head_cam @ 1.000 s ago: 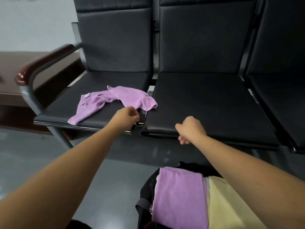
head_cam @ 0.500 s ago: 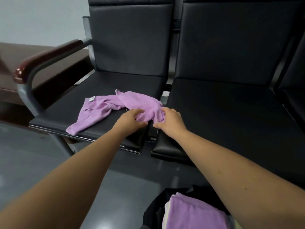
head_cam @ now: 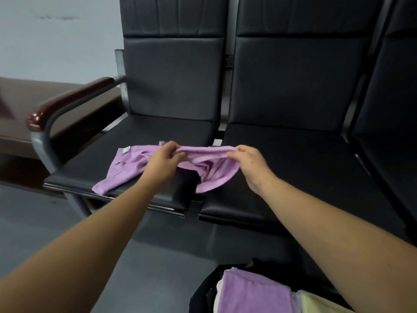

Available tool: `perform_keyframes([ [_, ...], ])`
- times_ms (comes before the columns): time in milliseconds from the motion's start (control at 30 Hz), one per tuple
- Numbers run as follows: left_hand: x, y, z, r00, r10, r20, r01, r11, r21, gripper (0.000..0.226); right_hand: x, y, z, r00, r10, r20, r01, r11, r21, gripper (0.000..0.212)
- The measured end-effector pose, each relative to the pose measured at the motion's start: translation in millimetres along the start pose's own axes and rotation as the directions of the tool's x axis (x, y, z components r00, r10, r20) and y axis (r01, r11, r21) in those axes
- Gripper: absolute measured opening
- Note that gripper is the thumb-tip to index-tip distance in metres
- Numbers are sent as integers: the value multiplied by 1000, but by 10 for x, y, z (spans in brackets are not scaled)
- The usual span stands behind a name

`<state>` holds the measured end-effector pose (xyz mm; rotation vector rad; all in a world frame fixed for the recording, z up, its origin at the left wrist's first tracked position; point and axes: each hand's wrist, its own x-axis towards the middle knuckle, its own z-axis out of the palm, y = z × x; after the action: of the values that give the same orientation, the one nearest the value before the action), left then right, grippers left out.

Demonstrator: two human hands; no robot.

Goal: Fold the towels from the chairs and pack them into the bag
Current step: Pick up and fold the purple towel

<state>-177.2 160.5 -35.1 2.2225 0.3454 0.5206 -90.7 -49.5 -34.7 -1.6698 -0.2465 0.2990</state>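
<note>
A crumpled purple towel (head_cam: 126, 168) lies on the left chair's black seat (head_cam: 158, 132), its right part lifted off the seat. My left hand (head_cam: 163, 160) pinches the towel's upper edge. My right hand (head_cam: 250, 164) pinches the same edge further right, over the gap between the two seats. The edge stretches between my hands and the cloth hangs below it. A black bag (head_cam: 203, 292) stands on the floor at the bottom, holding a folded purple towel (head_cam: 252, 292) and a folded pale yellow towel (head_cam: 316, 301).
The row of black chairs continues with the middle seat (head_cam: 304, 168) and a third seat at the right edge. A dark red armrest (head_cam: 67, 100) on a grey metal frame bounds the left chair. A brown bench (head_cam: 20, 114) stands to the left. Grey floor (head_cam: 112, 240) lies below.
Both hands reached forward to the purple towel, took hold of its edge, and have lifted and spread it apart between them. The view has shifted left and down.
</note>
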Motion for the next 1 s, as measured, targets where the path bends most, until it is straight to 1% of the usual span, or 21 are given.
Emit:
perform_keyframes([
  [100, -29, 553, -136, 996, 87, -8, -88, 987, -136, 18, -226, -379, -266, 1000, -20, -8, 22, 969, 248, 11],
  [133, -39, 749, -179, 994, 106, -14, -106, 979, -176, 19, -304, -522, -359, 999, -34, -28, 41, 954, 296, 12],
  [200, -84, 1146, -287, 990, 139, -16, -138, 954, -265, 18, -476, -819, -567, 993, -88, -82, 108, 951, 290, 16],
  [267, -156, 1512, -409, 984, 177, 1, -167, 931, -324, 19, -700, -1122, -825, 977, -188, -99, 203, 965, 166, 23],
  [333, -250, 1830, -525, 974, 224, 9, -208, 919, -335, 18, -975, -1402, -1125, 961, -276, -27, 273, 959, -73, 22],
  [367, -308, 1969, -578, 970, 242, 3, -227, 913, -340, 18, -1128, -1523, -1278, 959, -284, 27, 283, 938, -201, 20],
  [433, -445, 2214, -665, 964, 265, 4, -247, 901, -356, 20, -1415, -1697, -1564, 963, -245, 108, 268, 875, -403, 18],
  [500, -583, 2402, -708, 957, 288, 43, -260, 911, -321, 24, -1664, -1763, -1820, 973, -190, 128, 229, 822, -521, 12],
  [567, -715, 2533, -718, 949, 300, 94, -268, 929, -256, 22, -1876, -1759, -2049, 980, -179, 88, 195, 773, -603, 3],
  [600, -790, 2590, -721, 945, 301, 128, -269, 938, -220, 17, -1977, -1759, -2153, 981, -189, 53, 182, 772, -609, 4],
  [633, -868, 2643, -731, 937, 305, 168, -281, 948, -152, 14, -2071, -1770, -2242, 979, -202, 16, 174, 795, -581, 7],
  [667, -938, 2686, -736, 924, 320, 208, -319, 947, -41, 19, -2159, -1801, -2305, 977, -214, -13, 174, 828, -533, 11],
  [700, -1007, 2731, -739, 909, 338, 244, -365, 928, 74, 25, -2243, -1846, -2345, 973, -226, -37, 181, 858, -481, 13],
  [733, -1064, 2776, -737, 894, 362, 264, -409, 900, 149, 29, -2318, -1909, -2364, 969, -241, -55, 192, 876, -442, 15],
  [800, -1161, 2881, -752, 874, 407, 265, -460, 868, 185, 28, -2437, -2060, -2364, 959, -272, -74, 220, 886, -408, 19],
  [867, -1222, 2977, -786, 864, 431, 261, -484, 854, 190, 21, -2531, -2190, -2359, 956, -290, -46, 245, 874, -419, 23],
  [933, -1246, 3024, -845, 857, 438, 271, -494, 849, 187, 27, -2605, -2266, -2382, 956, -294, -4, 254, 832, -493, 23],
  [1000, -1252, 3032, -913, 851, 439, 290, -505, 836, 215, 34, -2645, -2280, -2422, 957, -287, 45, 252, 743, -620, 20],
])
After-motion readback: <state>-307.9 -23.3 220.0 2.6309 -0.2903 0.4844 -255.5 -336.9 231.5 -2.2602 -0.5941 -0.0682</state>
